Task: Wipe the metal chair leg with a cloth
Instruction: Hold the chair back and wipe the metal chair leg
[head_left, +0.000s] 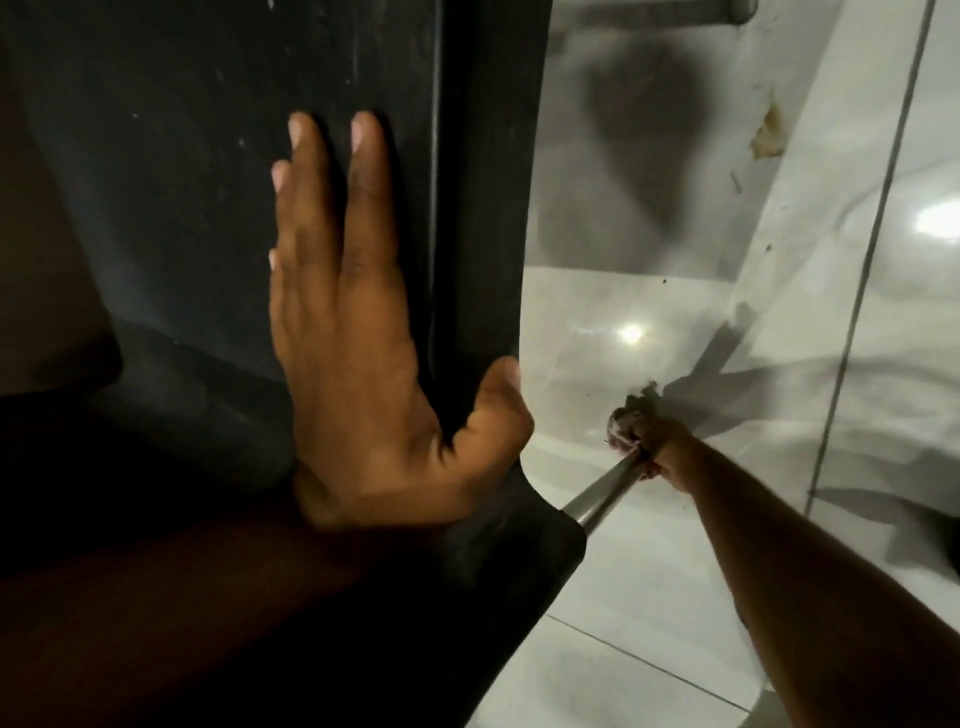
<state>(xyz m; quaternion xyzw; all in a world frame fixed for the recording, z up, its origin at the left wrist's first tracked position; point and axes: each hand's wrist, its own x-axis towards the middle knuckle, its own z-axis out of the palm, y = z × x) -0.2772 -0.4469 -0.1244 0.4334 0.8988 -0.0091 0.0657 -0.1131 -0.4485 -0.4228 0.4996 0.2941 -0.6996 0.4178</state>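
Observation:
A black plastic chair seat (208, 208) fills the left and middle of the view. My left hand (358, 364) lies flat on the seat, fingers spread, with the thumb hooked over its right edge. A shiny metal chair leg (602, 493) slants out from under the seat's lower right corner toward the floor. My right hand (662, 452) is wrapped around the lower part of that leg, shut on a dark, crumpled cloth (626, 423) that bunches around the leg. The foot of the leg is hidden by the cloth and hand.
The floor is glossy white tile (649, 597) with light reflections and dark grout lines. A pale wall (649, 130) with a brown stain stands behind. A thin vertical metal strip (857, 291) runs down at the right.

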